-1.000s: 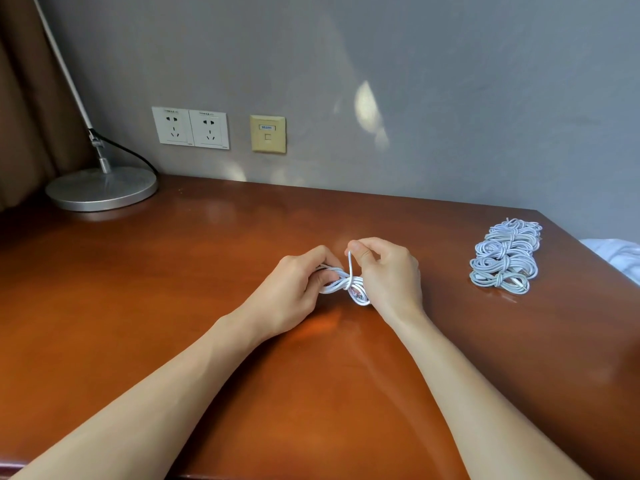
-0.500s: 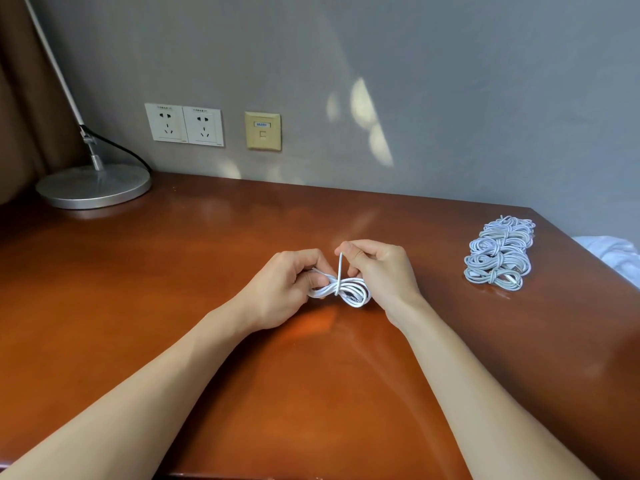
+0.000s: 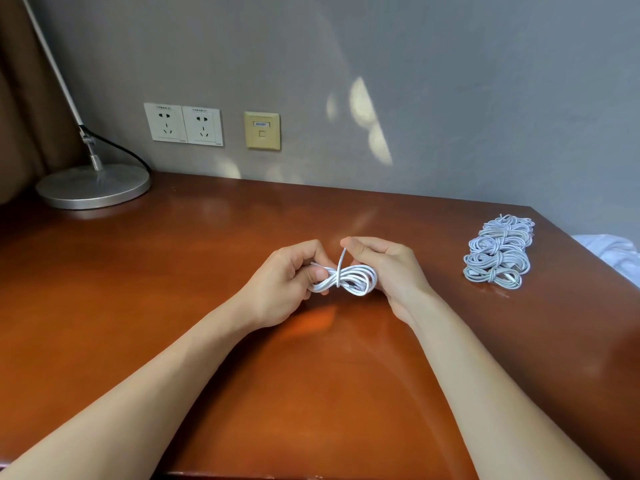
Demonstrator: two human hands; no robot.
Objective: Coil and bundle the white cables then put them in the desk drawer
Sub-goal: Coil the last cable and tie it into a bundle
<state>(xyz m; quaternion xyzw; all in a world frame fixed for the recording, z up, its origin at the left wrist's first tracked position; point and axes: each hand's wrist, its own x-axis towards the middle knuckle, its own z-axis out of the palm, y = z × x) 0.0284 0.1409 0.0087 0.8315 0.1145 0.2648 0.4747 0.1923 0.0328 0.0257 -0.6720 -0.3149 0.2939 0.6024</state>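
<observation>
Holding one cable (image 3: 349, 280) between both hands, over desk (image 3: 173, 306), near its centre. Coiled into flat loops, cinched at the waist by a wrap of its own strand, so shaped like a figure eight. Gripping left end of coil with left hand (image 3: 284, 282), fingers curled round it. Gripping right end with right hand (image 3: 388, 268), thumb and forefinger pinching free end (image 3: 342, 259), drawn upright from the waist. Hands close together, linked only by cable, not touching each other. Contact between coil and desk: cannot tell. Bare forearms entering from bottom edge.

Noting pile (image 3: 498, 252) of white bundles lying on desk at far right, well apart from hands, near right edge; each tied round its middle, laid in a row running toward wall. Count unclear.

Also on desk, far left corner: lamp base (image 3: 93, 185), pole slanting up left, black cord looping behind. On grey wall above rear edge: two sockets (image 3: 183, 123), beige port plate (image 3: 262, 130) just beside them. Brown curtain (image 3: 17, 98) at left. White cloth (image 3: 609, 251) beyond desk's right edge.
</observation>
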